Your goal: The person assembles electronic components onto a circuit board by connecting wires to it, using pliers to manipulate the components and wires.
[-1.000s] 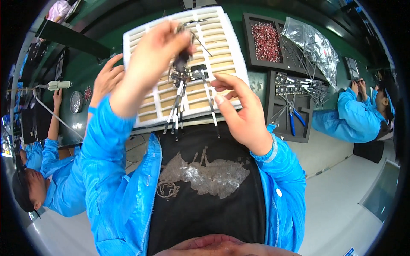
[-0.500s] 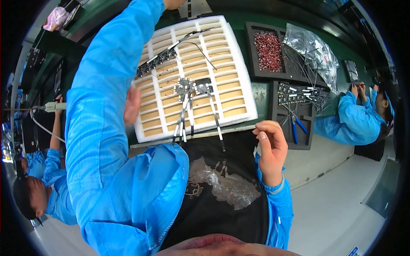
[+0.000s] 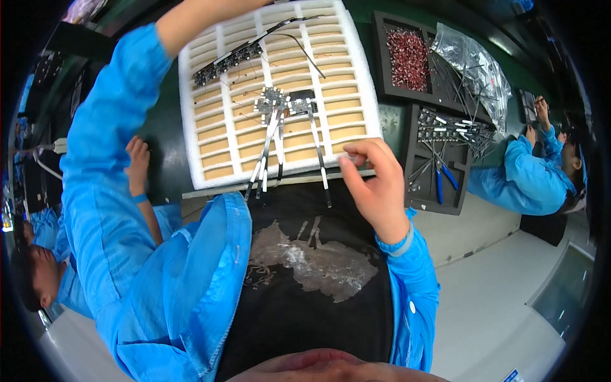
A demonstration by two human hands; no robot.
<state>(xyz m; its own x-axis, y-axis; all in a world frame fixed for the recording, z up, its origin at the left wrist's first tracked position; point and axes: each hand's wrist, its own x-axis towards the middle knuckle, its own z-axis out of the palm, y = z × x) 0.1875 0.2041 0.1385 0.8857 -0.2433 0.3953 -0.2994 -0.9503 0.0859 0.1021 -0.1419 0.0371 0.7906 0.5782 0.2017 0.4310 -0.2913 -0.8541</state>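
The right fingers (image 3: 368, 148) are again close to the white tray (image 3: 361, 83); ahead-left of them, the left arm (image 3: 111, 114) has cleared the dark circuit strip (image 3: 229, 61).

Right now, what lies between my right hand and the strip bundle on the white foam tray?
In the head view, one black-and-white strip lies between the right hand and the strip bundle, partly over the slotted foam tray.
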